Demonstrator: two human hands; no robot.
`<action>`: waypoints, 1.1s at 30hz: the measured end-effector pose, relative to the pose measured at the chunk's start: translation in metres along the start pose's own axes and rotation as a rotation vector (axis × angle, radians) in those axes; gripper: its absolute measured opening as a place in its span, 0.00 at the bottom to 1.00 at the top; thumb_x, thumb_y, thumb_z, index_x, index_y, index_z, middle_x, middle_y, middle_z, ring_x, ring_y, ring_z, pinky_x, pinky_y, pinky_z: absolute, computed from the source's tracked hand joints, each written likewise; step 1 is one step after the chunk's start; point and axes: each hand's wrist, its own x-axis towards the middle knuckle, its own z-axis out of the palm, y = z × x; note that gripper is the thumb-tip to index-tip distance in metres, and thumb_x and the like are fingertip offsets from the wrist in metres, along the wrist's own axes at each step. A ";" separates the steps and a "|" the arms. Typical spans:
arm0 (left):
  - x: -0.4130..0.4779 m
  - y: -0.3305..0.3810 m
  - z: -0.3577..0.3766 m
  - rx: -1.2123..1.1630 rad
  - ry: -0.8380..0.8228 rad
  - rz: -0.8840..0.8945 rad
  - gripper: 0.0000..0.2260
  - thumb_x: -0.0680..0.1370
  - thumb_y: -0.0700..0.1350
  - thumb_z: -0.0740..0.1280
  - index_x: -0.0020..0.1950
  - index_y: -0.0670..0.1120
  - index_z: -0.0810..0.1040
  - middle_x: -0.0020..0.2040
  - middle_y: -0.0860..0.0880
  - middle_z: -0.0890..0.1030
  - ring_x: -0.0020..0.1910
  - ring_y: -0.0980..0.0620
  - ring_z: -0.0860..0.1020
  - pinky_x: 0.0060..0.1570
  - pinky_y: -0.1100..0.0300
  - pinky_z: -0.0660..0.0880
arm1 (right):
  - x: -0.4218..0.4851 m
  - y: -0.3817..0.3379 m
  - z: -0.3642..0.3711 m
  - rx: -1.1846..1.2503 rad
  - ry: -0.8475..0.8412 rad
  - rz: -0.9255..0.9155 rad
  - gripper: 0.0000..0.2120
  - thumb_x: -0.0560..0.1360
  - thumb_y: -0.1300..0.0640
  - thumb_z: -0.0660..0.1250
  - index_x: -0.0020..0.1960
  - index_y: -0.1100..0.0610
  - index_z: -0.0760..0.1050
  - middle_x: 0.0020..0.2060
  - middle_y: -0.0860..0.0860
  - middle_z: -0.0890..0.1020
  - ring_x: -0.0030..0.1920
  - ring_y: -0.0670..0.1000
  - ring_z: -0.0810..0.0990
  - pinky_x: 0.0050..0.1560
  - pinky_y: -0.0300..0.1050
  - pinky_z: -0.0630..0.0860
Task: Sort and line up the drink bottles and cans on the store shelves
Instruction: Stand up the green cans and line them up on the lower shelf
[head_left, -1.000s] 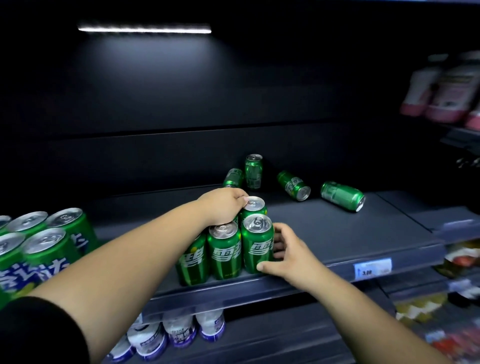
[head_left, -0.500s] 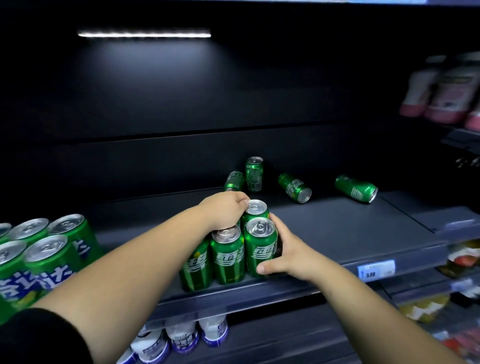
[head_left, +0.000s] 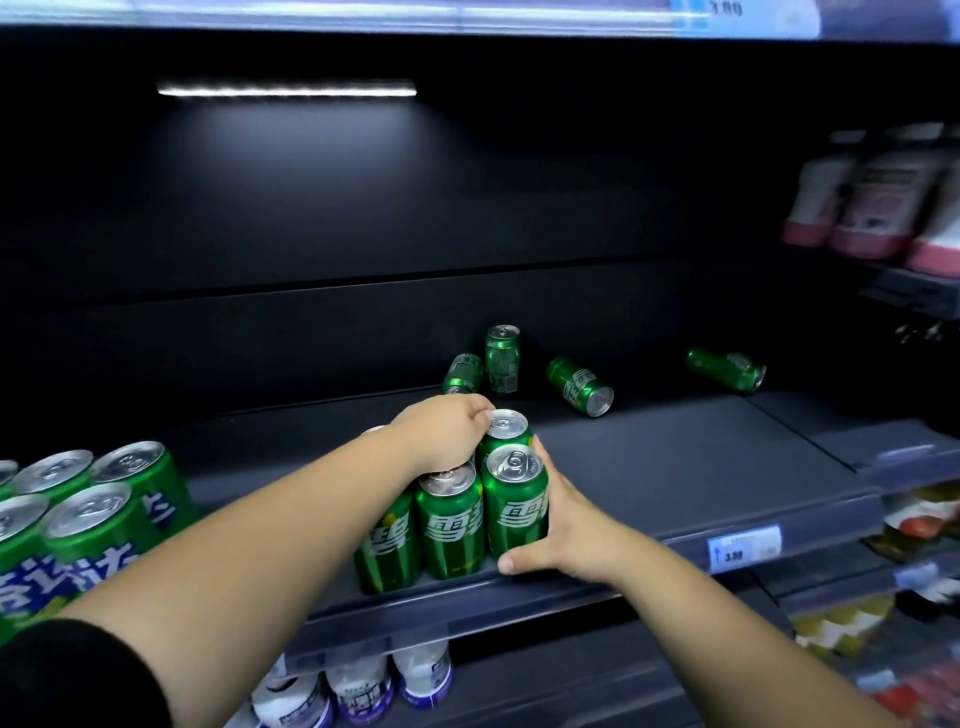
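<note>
Here the right hand (head_left: 569, 525) is wrapped around the front right can (head_left: 515, 501), with the thumb hooked across its base at the front and the fingers tucked behind it, beside the rear can (head_left: 506, 428). The left hand (head_left: 447, 436) lies over the top of the cluster with its fingers curled and its fingertips on the rear can's rim. Whether it grips anything under the palm I cannot tell, since the hand covers it.

Both cans belong to a tight block standing upright near the front lip of the dark shelf (head_left: 675, 467), with 3 labels facing out in the front row.

To square this block well, I would press inward from both sides and slide the cans rather than lift them. Bases should stay flat, the front row parallel to the lip and the labels forward. A push high on a can could tip it.

Further back sit 4 stray cans. 1 is an upright can (head_left: 502, 358), and a tilted can (head_left: 462, 371) stands just beside it. A lying can (head_left: 582, 387) and a far can (head_left: 727, 369) are both on their sides and well apart. They probably come next.

The left forearm hides most of the second row — only a sliver of silver rim shows at the wrist, so the count there is unclear. The neighbouring cans (head_left: 93, 519) at left are cut off by the frame edge. The pink-based bottles (head_left: 872, 208) at right are too blurred to read, as is most of the price tag (head_left: 745, 548).
</note>
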 end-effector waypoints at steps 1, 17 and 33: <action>0.000 -0.001 0.000 -0.013 0.004 0.004 0.14 0.83 0.56 0.53 0.62 0.59 0.76 0.57 0.53 0.82 0.58 0.48 0.78 0.60 0.48 0.74 | 0.000 0.002 -0.001 0.021 -0.016 0.008 0.65 0.57 0.45 0.85 0.77 0.29 0.41 0.73 0.36 0.68 0.74 0.42 0.67 0.74 0.54 0.67; 0.062 0.010 -0.026 -0.002 0.043 -0.023 0.10 0.77 0.53 0.69 0.58 0.55 0.79 0.50 0.53 0.82 0.48 0.52 0.80 0.48 0.61 0.75 | 0.033 0.041 -0.099 0.095 0.189 0.138 0.42 0.64 0.39 0.78 0.73 0.44 0.66 0.72 0.47 0.71 0.69 0.45 0.72 0.67 0.46 0.72; 0.147 -0.027 -0.024 0.096 0.003 -0.344 0.21 0.70 0.52 0.74 0.60 0.46 0.76 0.55 0.47 0.82 0.53 0.48 0.80 0.53 0.55 0.78 | 0.207 0.044 -0.128 0.015 0.110 0.029 0.43 0.71 0.58 0.77 0.78 0.50 0.58 0.65 0.46 0.69 0.68 0.49 0.70 0.68 0.44 0.67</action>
